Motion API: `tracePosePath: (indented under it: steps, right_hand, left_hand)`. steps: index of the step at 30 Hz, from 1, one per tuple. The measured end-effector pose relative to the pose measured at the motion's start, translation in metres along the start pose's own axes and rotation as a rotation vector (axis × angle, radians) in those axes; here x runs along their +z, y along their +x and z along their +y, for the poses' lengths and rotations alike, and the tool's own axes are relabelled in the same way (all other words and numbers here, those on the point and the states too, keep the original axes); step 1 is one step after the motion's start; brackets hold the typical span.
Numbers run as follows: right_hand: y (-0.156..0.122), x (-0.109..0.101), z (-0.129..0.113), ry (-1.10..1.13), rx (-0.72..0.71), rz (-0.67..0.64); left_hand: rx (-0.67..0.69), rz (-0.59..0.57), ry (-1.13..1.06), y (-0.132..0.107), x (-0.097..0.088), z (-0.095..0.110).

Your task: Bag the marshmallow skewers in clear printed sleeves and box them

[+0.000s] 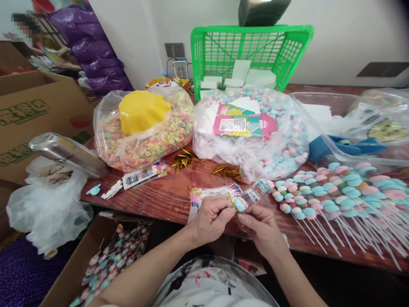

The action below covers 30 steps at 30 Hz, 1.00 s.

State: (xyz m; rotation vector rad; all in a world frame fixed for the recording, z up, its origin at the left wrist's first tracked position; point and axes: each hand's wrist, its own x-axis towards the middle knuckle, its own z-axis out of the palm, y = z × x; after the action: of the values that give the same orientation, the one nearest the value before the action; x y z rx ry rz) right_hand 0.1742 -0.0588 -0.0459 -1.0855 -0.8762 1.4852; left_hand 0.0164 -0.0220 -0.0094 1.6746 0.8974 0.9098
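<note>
Both of my hands are together at the table's front edge, around the lower end of a marshmallow skewer (252,195) in a clear printed wrapper, which tilts up to the right. My left hand (213,217) is closed in a pinch on a gold twist tie (230,198), whose end sticks up past the fingers. With thumb and fingers, my right hand (260,226) grips the gathered bottom of the wrapper. The skewer's stick is hidden by my hands. Flat printed wrappers (200,196) lie just behind my left hand. Loose gold twist ties (228,171) lie farther back.
Unwrapped marshmallow skewers (348,192) are piled at right. Behind stand bags of ring candy (143,149) and marshmallows (284,149), and a green basket (252,29). A steel flask (70,155) leans at left. Below, a carton (68,260) holds finished skewers. Another person sits far left.
</note>
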Motion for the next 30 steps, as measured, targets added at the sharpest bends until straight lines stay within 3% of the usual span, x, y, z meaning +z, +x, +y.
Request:
tracePosePath:
  steps: [2, 4, 6, 9, 12, 14, 16, 19, 22, 27, 30]
  right_hand:
    - [0.0, -0.005, -0.002, -0.028, 0.008, -0.056]
    - [-0.001, -0.009, -0.005, -0.117, -0.018, -0.15]
    - [-0.006, -0.013, -0.011, -0.317, -0.146, -0.238]
    - [-0.014, -0.02, -0.032, -0.751, -0.557, -0.344]
    - [-0.022, -0.025, -0.056, -1.076, -1.041, -0.497]
    - [-0.027, -0.026, -0.068, -1.167, -1.253, -0.59]
    - [-0.03, -0.027, -0.074, -1.159, -1.371, -0.666]
    - [-0.033, -0.027, -0.076, -1.079, -1.408, -0.703]
    - [-0.033, -0.024, -0.077, -1.069, -1.325, -0.803]
    - [-0.032, -0.004, -0.092, -1.217, -1.276, -1.069]
    - [-0.025, 0.008, -0.104, -1.345, -1.284, -1.108]
  left_hand:
    - [-0.066, -0.02, -0.1, 0.0, 0.001, 0.001]
    - [-0.221, -0.055, -0.281, -0.001, 0.003, 0.003]
    - [-0.405, -0.118, -0.462, -0.002, 0.005, 0.004]
    - [-0.579, -0.259, -0.629, -0.007, 0.006, 0.01]
    - [-0.635, -0.439, -0.67, -0.013, 0.001, 0.021]
    - [-0.629, -0.572, -0.626, -0.015, -0.004, 0.029]
    - [-0.611, -0.686, -0.572, -0.015, -0.009, 0.035]
    - [-0.598, -0.786, -0.516, -0.015, -0.014, 0.041]
    - [-0.591, -0.813, -0.493, -0.014, -0.013, 0.041]
    - [-0.631, -0.969, -0.488, -0.008, -0.011, 0.035]
    - [-0.635, -1.01, -0.326, 0.006, -0.02, 0.037]
